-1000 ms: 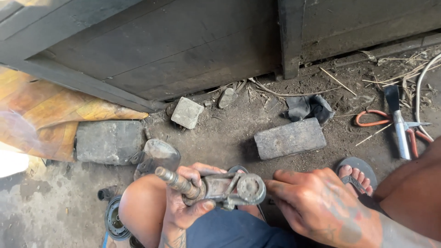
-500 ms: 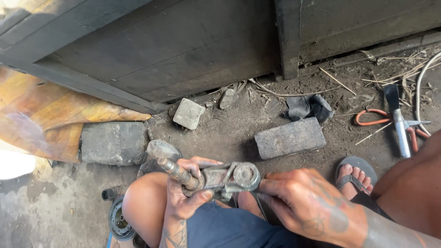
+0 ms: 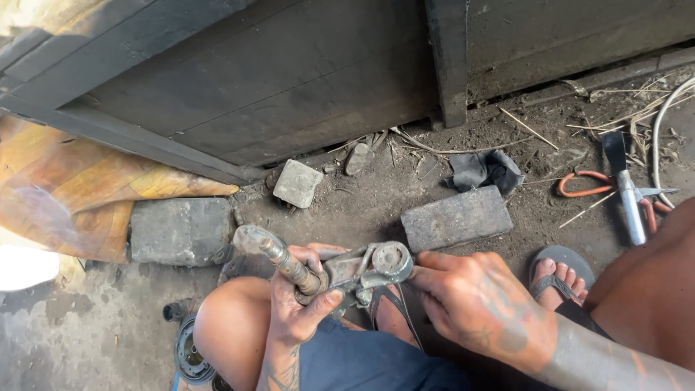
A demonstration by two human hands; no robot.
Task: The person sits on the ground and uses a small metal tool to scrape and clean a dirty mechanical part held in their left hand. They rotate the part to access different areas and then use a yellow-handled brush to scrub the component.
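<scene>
A greasy metal part [image 3: 347, 269] with a threaded shaft on the left and a round boss on the right is held over my left knee. My left hand [image 3: 298, 308] is closed around the shaft end from below. My right hand [image 3: 481, 308] reaches in from the right, its fingertips touching the round boss end of the same part. The underside of the part is hidden by my fingers.
A grey paving brick [image 3: 456, 217] lies just beyond the hands, a larger block [image 3: 181, 230] to the left and a small stone cube [image 3: 297, 183] behind. Red-handled shears [image 3: 622, 190] lie at right by my sandalled foot [image 3: 561, 271]. A dark metal door [image 3: 289, 80] stands at the back.
The metal part has been lifted slightly and shifted toward the middle. My right hand has moved left, its fingertips now on the round end of the part.
</scene>
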